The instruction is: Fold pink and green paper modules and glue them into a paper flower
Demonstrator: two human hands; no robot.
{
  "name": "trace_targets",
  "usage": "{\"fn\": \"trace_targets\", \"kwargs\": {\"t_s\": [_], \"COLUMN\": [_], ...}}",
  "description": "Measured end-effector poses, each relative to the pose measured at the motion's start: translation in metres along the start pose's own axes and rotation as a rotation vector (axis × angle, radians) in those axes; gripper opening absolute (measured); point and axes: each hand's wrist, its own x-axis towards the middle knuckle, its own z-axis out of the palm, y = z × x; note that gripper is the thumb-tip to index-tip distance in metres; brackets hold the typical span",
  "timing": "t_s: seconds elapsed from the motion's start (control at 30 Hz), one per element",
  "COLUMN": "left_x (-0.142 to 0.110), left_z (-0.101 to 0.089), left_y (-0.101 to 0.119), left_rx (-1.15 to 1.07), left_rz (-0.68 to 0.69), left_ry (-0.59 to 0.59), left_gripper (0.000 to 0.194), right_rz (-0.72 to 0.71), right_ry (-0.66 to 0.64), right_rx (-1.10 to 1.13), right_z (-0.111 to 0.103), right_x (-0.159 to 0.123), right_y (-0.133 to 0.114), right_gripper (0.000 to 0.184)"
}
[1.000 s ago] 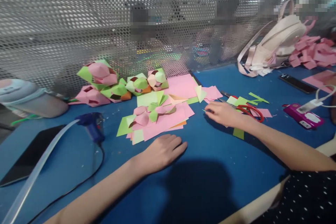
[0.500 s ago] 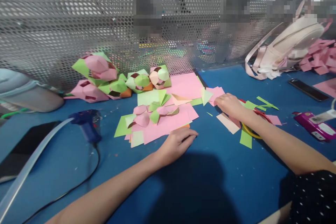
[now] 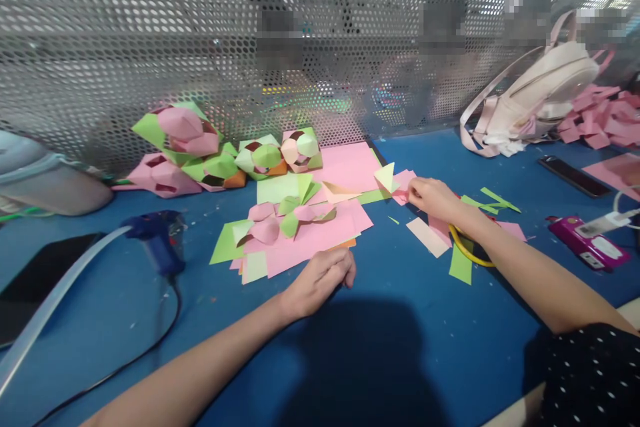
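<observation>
My right hand (image 3: 433,200) reaches to the middle right of the table, its fingers pinched at the edge of a small pink paper piece (image 3: 401,188). A folded pale green piece (image 3: 385,177) stands up just left of that paper. Close to the table's middle, my left hand (image 3: 320,280) rests with curled fingers and nothing visible in it. Ahead of it lies a pile of pink paper sheets (image 3: 300,250), with curved pink and green paper pieces (image 3: 290,217) on top. Beneath my right forearm are a yellow ring (image 3: 467,250) and a green strip (image 3: 461,265).
Folded paper shapes (image 3: 185,137) line the perforated metal screen (image 3: 200,47). On the left are a blue glue gun (image 3: 155,237) with a cord, and a grey bag (image 3: 55,173). A backpack (image 3: 545,93), a phone (image 3: 574,175) and a purple device (image 3: 587,243) sit at the right.
My left hand has drawn back slightly left, and its fingers have curled in. My right hand's fingers have closed at the pink paper. The folded pale green piece has tilted upward.
</observation>
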Motion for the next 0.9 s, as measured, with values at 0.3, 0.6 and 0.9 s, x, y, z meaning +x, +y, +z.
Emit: {"fn": "trace_targets", "kwargs": {"t_s": [0.3, 0.6, 0.9], "left_x": [0.004, 0.001, 0.001], "left_z": [0.006, 0.020, 0.022], "left_y": [-0.001, 0.001, 0.003], "left_rx": [0.071, -0.524, -0.870], "left_rz": [-0.068, -0.314, -0.292], "left_ry": [0.055, 0.240, 0.380], "left_gripper": [0.029, 0.029, 0.036], "right_rz": [-0.003, -0.157, -0.649], "right_ry": [0.038, 0.028, 0.001], "right_rx": [0.208, 0.389, 0.228], "right_z": [-0.018, -0.042, -0.036], "right_x": [-0.008, -0.048, -0.071], "right_y": [-0.016, -0.064, -0.113], "right_gripper": [0.011, 0.013, 0.019]}}
